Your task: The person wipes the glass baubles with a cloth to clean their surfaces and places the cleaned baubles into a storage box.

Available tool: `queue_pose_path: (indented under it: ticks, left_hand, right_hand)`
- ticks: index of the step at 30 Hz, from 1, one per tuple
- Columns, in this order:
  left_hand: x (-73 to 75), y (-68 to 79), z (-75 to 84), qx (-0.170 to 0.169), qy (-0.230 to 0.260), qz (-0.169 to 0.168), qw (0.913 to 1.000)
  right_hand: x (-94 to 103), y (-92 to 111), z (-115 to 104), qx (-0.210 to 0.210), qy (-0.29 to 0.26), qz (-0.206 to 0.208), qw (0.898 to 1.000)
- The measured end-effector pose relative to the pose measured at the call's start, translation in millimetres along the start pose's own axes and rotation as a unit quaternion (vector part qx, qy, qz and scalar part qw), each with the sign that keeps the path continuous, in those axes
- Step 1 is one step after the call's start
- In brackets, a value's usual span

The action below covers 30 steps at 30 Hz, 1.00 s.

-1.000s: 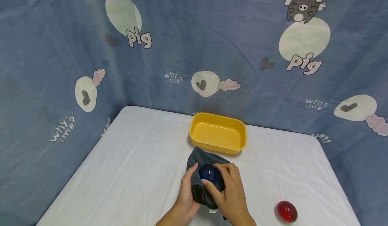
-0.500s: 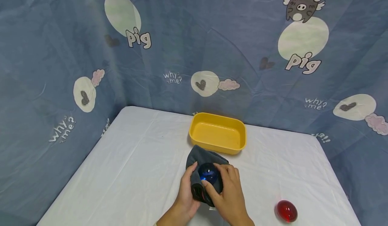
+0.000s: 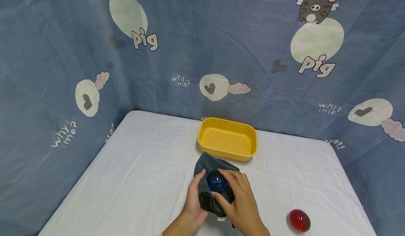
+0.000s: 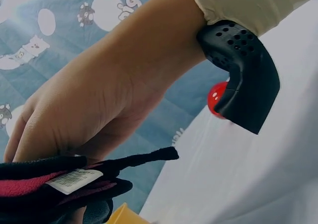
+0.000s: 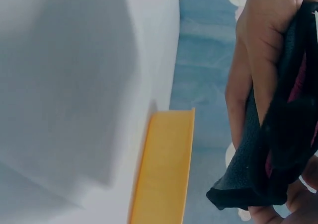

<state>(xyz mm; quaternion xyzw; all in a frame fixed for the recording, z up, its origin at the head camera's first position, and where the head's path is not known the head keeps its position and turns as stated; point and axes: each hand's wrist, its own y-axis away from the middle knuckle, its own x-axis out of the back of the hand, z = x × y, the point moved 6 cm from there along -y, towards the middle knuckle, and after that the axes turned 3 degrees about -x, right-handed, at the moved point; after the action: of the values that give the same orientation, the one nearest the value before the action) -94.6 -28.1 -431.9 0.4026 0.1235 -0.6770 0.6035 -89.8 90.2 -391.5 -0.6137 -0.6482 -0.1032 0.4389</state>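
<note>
A shiny, see-through blue ball [image 3: 216, 181] sits in a folded dark grey cloth [image 3: 205, 163], held up over the table in front of the yellow tub. My left hand [image 3: 192, 205] grips the cloth from the left, its thumb up along the fold. From the right, my right hand [image 3: 243, 201] holds the ball between thumb and fingertips. The left wrist view shows the cloth's dark layers, pink inner side and white label [image 4: 74, 180]. In the right wrist view the cloth [image 5: 243, 169] hides the ball.
Behind the cloth stands a yellow tub [image 3: 227, 139] with nothing in it. A shiny red ball [image 3: 299, 221] rests on the white-covered table [image 3: 126, 190] at the front right. A blue printed curtain [image 3: 177, 46] surrounds the back and sides.
My right fingertips have shifted slightly left over the top of the blue ball, and the thumb has slid a little lower. The cloth and left hand stay almost in place.
</note>
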Motion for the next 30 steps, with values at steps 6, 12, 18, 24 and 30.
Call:
queue_pose_path:
  ticks: [6, 12, 18, 24, 30]
  left_hand:
    - [-0.9, 1.6, -2.2, 0.000, -0.012, -0.008, 0.9999]
    - [-2.3, 2.6, -5.9, 0.008, -0.017, -0.013, 0.9997]
    - [-2.2, -0.3, -1.2, -0.003, -0.010, -0.012, 0.9999]
    - [-3.7, -1.2, 5.4, -0.013, -0.003, -0.015, 0.9998]
    - [-2.6, -1.2, 1.9, -0.001, 0.002, -0.010, 1.0000]
  right_hand:
    - [1.8, -3, 0, -0.003, 0.021, 0.034, 0.999]
    - [1.8, -5, 4, -0.040, 0.058, 0.081, 0.994]
    - [-2.9, -1, 5, -0.047, 0.048, 0.065, 0.996]
    - [-2.8, 0, -2, 0.011, 0.017, 0.026, 0.999]
    - [1.3, -3, -4, 0.019, 0.007, 0.013, 1.000]
